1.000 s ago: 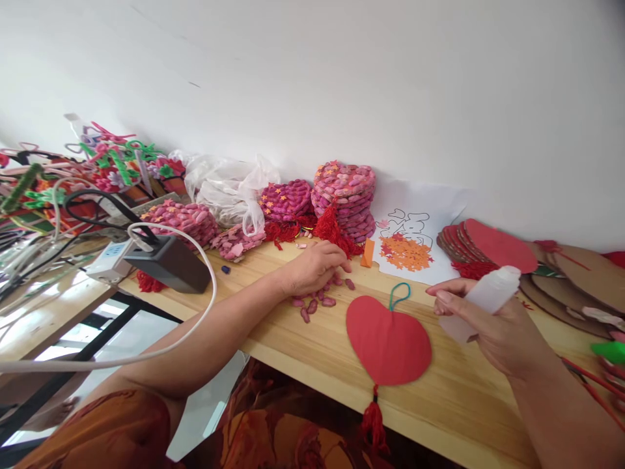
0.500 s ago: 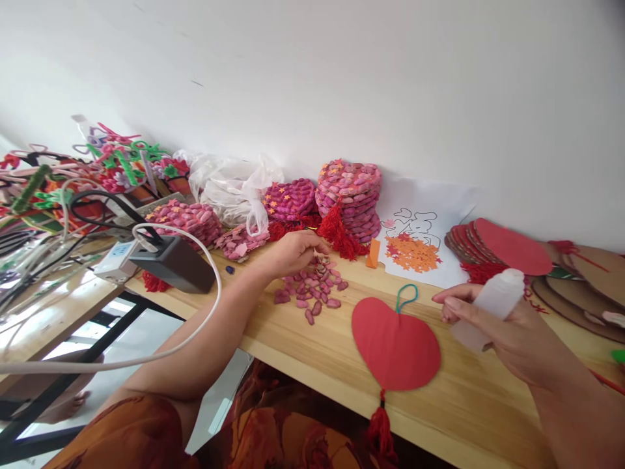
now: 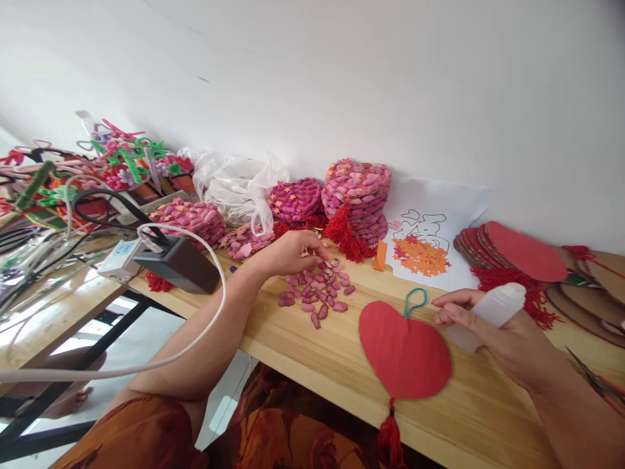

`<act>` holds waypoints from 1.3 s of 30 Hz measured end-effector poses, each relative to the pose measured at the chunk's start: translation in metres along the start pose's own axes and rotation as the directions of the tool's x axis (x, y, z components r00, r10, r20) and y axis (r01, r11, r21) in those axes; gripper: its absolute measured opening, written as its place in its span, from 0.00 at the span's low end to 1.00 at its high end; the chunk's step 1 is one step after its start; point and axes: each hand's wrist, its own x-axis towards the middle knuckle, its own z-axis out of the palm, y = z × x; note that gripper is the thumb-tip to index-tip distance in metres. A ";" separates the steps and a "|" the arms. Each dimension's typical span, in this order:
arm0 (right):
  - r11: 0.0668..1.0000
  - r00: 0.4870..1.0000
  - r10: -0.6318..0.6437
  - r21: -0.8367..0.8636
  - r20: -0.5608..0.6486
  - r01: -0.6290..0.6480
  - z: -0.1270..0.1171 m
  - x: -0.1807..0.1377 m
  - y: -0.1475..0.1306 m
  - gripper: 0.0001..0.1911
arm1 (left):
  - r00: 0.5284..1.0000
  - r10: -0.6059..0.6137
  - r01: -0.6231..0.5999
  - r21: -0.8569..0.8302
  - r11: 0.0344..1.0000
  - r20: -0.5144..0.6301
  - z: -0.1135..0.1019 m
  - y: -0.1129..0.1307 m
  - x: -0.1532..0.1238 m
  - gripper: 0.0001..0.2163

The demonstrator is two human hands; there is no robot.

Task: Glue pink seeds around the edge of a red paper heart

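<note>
My left hand (image 3: 295,253) reaches to the back of a loose pile of pink peanut shells (image 3: 322,294), its fingers curled together at the shells; what lies between the fingertips is hidden. In my right hand (image 3: 508,342) is a whitish translucent glue bottle (image 3: 493,312), held tilted with its base end up, above the table. Between the hands lies a flat red heart (image 3: 405,352) with a teal cord loop (image 3: 416,298) at its top. Its red tassel (image 3: 390,440) hangs over the table's front edge.
Finished shell-covered hearts (image 3: 359,195) are stacked along the wall. Orange paper stars (image 3: 422,256) lie on a white sheet (image 3: 454,202). Red cardboard hearts (image 3: 527,251) and scissors (image 3: 593,378) are at right. A charger (image 3: 178,264) with cables stands at left.
The view has shifted slightly, bringing the scissors into sight at right. My left hand stays at the shells with small finger movement; my right hand still holds the bottle.
</note>
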 end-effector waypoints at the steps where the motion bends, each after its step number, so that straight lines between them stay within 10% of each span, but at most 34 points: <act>1: 1.000 1.000 -0.004 0.004 -0.030 0.004 0.000 0.001 0.001 0.22 | 1.000 0.001 -0.001 -0.024 1.000 0.027 -0.001 0.001 -0.001 0.08; 13: 0.999 0.995 0.035 -0.013 -0.090 -0.037 -0.002 0.006 0.004 0.23 | 0.990 -0.051 0.048 0.030 0.998 0.129 0.005 0.010 0.001 0.04; 21: 0.995 0.999 0.018 -0.100 -0.039 -0.022 -0.008 0.007 0.012 0.21 | 0.955 -0.188 0.258 -0.335 0.906 0.228 0.006 0.002 0.000 0.09; 26: 0.987 1.000 -0.006 -0.159 -0.028 0.002 -0.008 0.008 0.011 0.22 | 0.956 -0.155 0.286 -0.681 0.674 0.248 0.010 -0.003 0.001 0.15; 32: 0.973 0.999 -0.034 -0.230 -0.025 0.027 -0.004 0.008 0.003 0.23 | 0.941 -0.122 0.324 -0.735 0.596 0.315 0.014 0.004 0.001 0.14; 39: 0.973 0.999 0.023 -0.228 0.022 -0.017 -0.008 0.008 0.003 0.24 | 0.960 -0.169 0.270 -0.577 0.771 0.223 0.002 0.000 0.000 0.13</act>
